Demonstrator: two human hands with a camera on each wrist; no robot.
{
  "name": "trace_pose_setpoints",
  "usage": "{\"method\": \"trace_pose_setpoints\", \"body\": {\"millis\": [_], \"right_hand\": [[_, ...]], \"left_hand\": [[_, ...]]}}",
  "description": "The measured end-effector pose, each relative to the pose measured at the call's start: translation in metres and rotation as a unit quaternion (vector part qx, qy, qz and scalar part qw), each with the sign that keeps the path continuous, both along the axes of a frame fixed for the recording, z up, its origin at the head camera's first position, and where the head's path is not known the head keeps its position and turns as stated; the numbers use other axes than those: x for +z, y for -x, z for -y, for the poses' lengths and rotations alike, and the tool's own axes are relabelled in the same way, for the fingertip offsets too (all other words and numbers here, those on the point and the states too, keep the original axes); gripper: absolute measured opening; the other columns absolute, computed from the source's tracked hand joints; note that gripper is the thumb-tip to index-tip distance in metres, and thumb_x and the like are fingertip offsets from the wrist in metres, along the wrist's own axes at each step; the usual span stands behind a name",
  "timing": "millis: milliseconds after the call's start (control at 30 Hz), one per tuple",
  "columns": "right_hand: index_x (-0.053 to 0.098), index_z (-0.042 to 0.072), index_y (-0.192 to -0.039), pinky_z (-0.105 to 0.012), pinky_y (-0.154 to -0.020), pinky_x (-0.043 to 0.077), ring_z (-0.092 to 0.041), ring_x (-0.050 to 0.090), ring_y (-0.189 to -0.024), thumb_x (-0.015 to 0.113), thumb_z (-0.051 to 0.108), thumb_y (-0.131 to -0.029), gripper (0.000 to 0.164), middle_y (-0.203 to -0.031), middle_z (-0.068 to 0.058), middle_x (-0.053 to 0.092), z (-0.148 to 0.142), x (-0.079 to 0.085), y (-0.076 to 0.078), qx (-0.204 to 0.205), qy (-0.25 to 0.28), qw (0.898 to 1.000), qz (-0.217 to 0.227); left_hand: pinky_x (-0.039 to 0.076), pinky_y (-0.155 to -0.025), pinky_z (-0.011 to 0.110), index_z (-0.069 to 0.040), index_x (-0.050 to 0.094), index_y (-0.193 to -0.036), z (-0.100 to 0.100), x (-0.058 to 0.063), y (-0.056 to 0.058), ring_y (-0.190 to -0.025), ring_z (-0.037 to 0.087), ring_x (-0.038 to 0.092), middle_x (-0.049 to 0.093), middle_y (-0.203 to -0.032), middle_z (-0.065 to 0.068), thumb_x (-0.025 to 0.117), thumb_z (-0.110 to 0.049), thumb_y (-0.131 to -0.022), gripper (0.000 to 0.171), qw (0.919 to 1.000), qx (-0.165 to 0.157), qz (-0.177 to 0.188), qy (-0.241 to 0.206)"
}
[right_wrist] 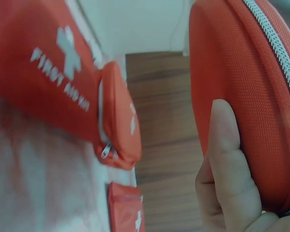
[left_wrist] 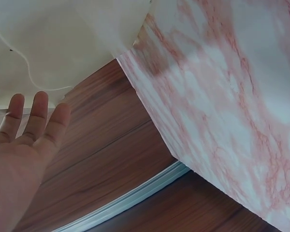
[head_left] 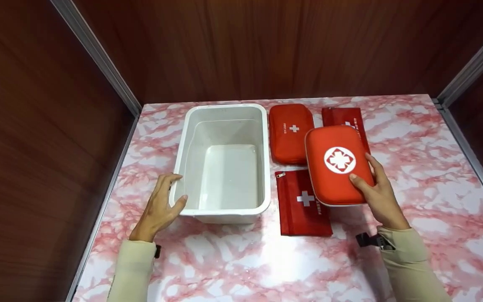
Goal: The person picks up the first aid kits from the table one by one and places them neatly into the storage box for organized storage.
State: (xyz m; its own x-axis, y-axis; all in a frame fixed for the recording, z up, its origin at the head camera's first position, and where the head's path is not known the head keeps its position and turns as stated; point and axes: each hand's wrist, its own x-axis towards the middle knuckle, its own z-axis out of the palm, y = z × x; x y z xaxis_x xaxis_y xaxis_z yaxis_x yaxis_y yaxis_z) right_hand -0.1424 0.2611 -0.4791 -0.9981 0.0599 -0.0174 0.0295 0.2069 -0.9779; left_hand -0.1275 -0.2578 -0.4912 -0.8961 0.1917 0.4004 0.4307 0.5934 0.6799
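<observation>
My right hand (head_left: 377, 193) grips an orange-red hard-shell first aid case (head_left: 340, 184) by its right side, thumb on top beside the white cross emblem. In the right wrist view, fingers press along the case's fabric side (right_wrist: 241, 96), below its zipper. The case is held above the table and overlaps the pouches behind it. At the near left corner of a white plastic bin (head_left: 265, 167) is my left hand (head_left: 159, 207), with thumb and fingers spread at the rim. In the left wrist view its fingers (left_wrist: 37, 116) look nearly straight beside the bin's wall.
Right of the bin lie a red first aid case (head_left: 289, 144), a flat red zip pouch (head_left: 289, 205) nearer me, and another flat pouch (head_left: 342, 115) at the back, partly covered. Wood-grain panels (head_left: 241, 50) close off the back and sides of the marbled table (head_left: 224, 260).
</observation>
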Motion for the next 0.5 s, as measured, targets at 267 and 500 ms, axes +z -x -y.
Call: {"method": "trace_pose_setpoints", "body": {"millis": [267, 500], "right_hand": [[0.023, 0.017, -0.159, -0.022, -0.074, 0.055, -0.009, 0.067, -0.087, 0.063, 0.018, -0.098, 0.074, -0.131, -0.019, 0.047, 0.018, 0.016, 0.009, 0.023, 0.048, 0.998, -0.016], [0.024, 0.016, -0.159, -0.022, -0.075, 0.055, -0.01, 0.065, -0.09, 0.062, 0.015, -0.097, 0.073, -0.134, -0.019, 0.044, 0.034, 0.03, 0.016, 0.033, 0.054, 0.998, -0.026]], "left_hand": [[0.035, -0.102, 0.048, 0.003, 0.053, -0.127, -0.003, -0.004, -0.001, -0.122, 0.032, 0.042, 0.04, -0.135, 0.022, 0.062, -0.004, -0.077, 0.052, 0.9994, 0.008, 0.001, -0.033], [0.031, -0.105, 0.039, 0.005, 0.055, -0.123, -0.005, -0.011, 0.002, -0.127, 0.036, 0.04, 0.034, -0.141, 0.026, 0.06, 0.001, -0.072, 0.05, 0.9971, 0.011, -0.046, -0.059]]}}
